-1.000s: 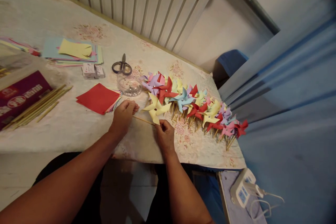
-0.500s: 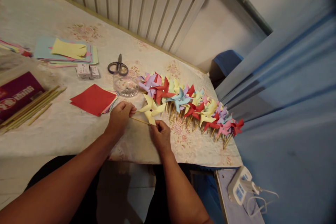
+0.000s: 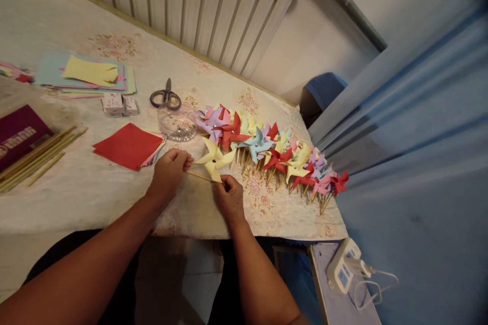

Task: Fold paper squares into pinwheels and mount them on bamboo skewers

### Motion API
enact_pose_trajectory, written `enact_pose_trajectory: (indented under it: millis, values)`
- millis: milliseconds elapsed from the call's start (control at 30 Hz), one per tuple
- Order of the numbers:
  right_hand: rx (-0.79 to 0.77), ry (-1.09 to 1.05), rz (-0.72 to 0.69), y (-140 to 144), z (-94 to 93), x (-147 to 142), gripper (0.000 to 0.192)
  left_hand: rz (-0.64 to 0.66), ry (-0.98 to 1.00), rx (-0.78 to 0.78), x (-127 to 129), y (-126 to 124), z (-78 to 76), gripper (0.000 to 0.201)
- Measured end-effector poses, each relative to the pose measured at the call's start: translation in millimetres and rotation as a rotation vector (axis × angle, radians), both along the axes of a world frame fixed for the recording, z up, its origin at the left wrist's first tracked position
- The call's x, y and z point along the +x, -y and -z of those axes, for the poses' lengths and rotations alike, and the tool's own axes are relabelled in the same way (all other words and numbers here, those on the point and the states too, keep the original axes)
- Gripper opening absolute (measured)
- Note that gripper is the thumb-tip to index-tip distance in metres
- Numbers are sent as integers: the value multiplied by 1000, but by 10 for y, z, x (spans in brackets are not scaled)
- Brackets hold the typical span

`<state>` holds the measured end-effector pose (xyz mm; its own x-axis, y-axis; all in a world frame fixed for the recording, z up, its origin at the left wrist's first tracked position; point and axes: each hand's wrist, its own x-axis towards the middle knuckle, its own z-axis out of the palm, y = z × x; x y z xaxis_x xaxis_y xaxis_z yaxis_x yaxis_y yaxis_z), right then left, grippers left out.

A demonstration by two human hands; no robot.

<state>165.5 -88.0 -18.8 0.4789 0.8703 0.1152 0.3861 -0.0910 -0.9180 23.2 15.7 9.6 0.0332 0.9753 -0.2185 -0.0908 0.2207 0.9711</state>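
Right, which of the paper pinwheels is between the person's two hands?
The pale yellow paper pinwheel between the bare left hand and bare right hand. The other paper pinwheels, including another yellow one, are bunched in a row beyond and to the right.

Power strip (image 3: pixel 343 267) (white), blue curtain (image 3: pixel 404 193)

Illegible white characters, purple box (image 3: pixel 23 129)

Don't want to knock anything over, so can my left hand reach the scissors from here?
Probably yes: the scissors lie uncovered beyond your left hand, but the clear dish sits partly between them, and that hand seems to hold a thin stick.
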Motion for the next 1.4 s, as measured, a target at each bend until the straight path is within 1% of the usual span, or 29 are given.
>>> enact_pose_trajectory:
  millis: [433, 567, 767, 933, 1033, 1167, 1267, 1400]
  values:
    - [-4, 0, -7, -3, 40, -2, 19, 9, 19, 11, -2, -6, 30, 12]
    - [6, 11, -9, -2, 31, -4, 19, -1, 13, 14, 2, -4, 29, 11]
    - [1, 9, -6, 0, 11, -9, 20, 9, 16, 24, -3, -15, 76, 11]
    - [-18, -3, -4, -3, 12, -9, 19, 15, -12, 21, -10, -5, 21, 10]
    - [-8, -1, 28, -4, 15, 0, 21, 17, -16, 0, -10, -3, 2, 10]
    - [29, -8, 84, -4, 12, 15, 19, 14, 5, 6, -3, -16, 56, 12]
    - [31, -14, 86, 0, 5, 17, 18, 28, 8, 13, 2, -24, 102, 13]
    - [37, -31, 88, 2, 3, 8, 18, 34, 19, 6, 1, -21, 107, 13]
